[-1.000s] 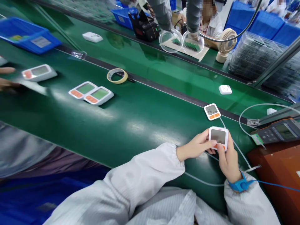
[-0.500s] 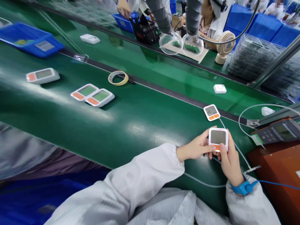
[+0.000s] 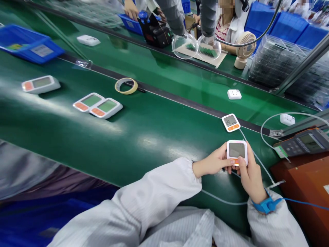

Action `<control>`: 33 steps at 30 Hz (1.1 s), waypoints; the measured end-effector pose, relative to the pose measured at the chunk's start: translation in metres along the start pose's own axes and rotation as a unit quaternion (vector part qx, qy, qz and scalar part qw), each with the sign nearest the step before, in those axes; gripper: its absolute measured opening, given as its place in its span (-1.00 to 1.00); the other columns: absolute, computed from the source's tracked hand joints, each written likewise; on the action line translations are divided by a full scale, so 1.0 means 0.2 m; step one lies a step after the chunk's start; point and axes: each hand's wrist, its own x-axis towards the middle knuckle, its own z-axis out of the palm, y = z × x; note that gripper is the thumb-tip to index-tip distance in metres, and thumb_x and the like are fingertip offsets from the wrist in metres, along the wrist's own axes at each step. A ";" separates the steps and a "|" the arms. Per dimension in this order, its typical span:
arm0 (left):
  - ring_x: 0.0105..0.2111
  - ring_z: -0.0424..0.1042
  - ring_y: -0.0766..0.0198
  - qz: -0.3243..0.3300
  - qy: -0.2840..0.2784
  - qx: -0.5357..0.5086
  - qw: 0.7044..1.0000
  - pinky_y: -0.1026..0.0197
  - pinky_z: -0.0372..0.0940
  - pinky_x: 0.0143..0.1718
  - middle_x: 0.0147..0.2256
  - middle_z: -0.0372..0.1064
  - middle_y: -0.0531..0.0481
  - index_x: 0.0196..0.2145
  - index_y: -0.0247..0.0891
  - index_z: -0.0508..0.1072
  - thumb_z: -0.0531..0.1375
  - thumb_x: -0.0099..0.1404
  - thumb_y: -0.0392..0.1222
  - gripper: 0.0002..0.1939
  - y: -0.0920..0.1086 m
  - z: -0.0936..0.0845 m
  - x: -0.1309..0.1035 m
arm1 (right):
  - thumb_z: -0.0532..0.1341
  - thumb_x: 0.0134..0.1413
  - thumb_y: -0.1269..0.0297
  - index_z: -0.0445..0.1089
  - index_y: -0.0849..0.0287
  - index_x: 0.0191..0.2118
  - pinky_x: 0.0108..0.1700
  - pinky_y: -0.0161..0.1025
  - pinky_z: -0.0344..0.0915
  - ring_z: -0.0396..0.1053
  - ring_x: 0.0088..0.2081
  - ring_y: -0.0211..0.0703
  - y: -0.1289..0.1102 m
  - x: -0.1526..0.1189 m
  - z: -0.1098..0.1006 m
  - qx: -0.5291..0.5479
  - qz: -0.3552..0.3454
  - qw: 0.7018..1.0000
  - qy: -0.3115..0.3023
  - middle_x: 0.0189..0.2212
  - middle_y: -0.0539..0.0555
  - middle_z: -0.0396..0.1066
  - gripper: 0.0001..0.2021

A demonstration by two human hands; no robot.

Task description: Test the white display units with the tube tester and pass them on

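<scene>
Monitor (image 3: 236, 150) sits up front, held just above the table (image 3: 159, 137) at the near right, screen facing up, and both hands are on it! Left hand (image 3: 212, 164) takes the left side, fingers curled beneath, thumb lying across the orange buttons (image 3: 235, 162). Right hand (image 3: 250, 176) wraps the other side, thumb pressed to the lower right corner, a blue wristband (image 3: 266, 205) circling the wrist. The grip is clamped on the monitor from both sides. Just beyond it lies a second monitor (image 3: 231, 122), digits showing, tilted against the dark strip (image 3: 177, 100), and a thin tube (image 3: 260, 165) runs from beside it past the right hand. Over on the right, a meter (image 3: 308, 141) rests by a brown box (image 3: 303, 175). Out to the left, well apart from the hands, two monitors (image 3: 106, 107) lie touching, with another monitor (image 3: 41, 84) farther left. A tape roll (image 3: 131, 90) lies behind the pair, a pen (image 3: 141, 90) poking out beside it. Across the strip, a white unit (image 3: 234, 94) lies on the green surface, and at the far side stands a small fan (image 3: 245, 45).
</scene>
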 end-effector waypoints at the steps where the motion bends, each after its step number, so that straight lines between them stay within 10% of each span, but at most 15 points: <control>1: -0.50 0.40 0.36 0.004 -0.002 0.000 1.000 0.31 0.25 -0.50 -0.38 0.38 0.08 0.07 -0.21 0.14 0.35 0.22 0.06 -0.36 0.00 0.00 0.00 | -0.03 0.39 0.10 -0.02 0.33 0.40 -0.54 -0.32 0.34 0.42 -0.59 -0.16 0.00 0.00 0.00 -0.001 -0.001 1.000 0.001 -0.47 0.04 0.48 -0.40; 33: -0.50 0.38 0.36 0.009 0.009 -0.001 1.000 0.30 0.28 -0.50 -0.40 0.36 0.08 0.08 -0.23 0.14 0.37 0.20 0.05 -0.33 -0.01 0.00 0.00 | -0.02 0.39 0.10 -0.01 0.31 0.40 -0.50 -0.32 0.37 0.44 -0.56 -0.17 0.00 0.00 0.00 0.002 0.004 1.000 -0.002 -0.42 0.07 0.51 -0.41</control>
